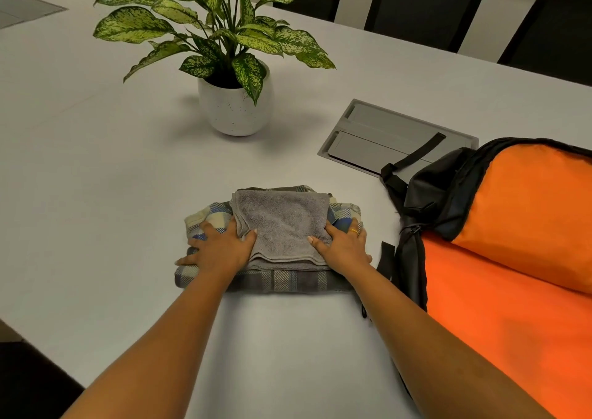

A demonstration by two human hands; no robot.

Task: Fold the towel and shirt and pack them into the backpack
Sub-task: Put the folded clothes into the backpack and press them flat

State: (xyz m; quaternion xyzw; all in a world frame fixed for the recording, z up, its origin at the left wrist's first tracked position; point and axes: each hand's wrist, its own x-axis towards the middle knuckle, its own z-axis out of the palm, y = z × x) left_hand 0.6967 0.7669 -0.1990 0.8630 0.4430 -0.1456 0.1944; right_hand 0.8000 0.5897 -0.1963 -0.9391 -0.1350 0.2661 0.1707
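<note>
Item inspected: a folded grey terry-cloth towel (285, 220) lies squarely on top of a folded blue, cream and grey plaid shirt (288, 282). The two form one stack on the white table (96, 162), in front of the person.

Hands: the left hand (221, 249) lies flat on the left end of the stack. Its fingers are spread over the plaid, its thumb rests on the towel's left edge, and its little finger reaches the table. The right hand (344, 245), which wears a ring, mirrors it on the right end, thumb on the towel and fingers laid over the shirt. Neither hand is seen curled under the stack.

Governing relation: the black backpack with bright orange lining (512, 226) lies open just beside the stack, on its right. The right hand is therefore the nearer one. The stack's long axis runs left to right, so its right end points at the opening.

Judgement: folding appears complete and packing is not yet done. The next move calls for a grip under both ends and a short carry rightward.

Also present: a potted variegated plant in a white speckled pot (235, 111) and a grey cable hatch (384, 136), both beyond the stack.
</note>
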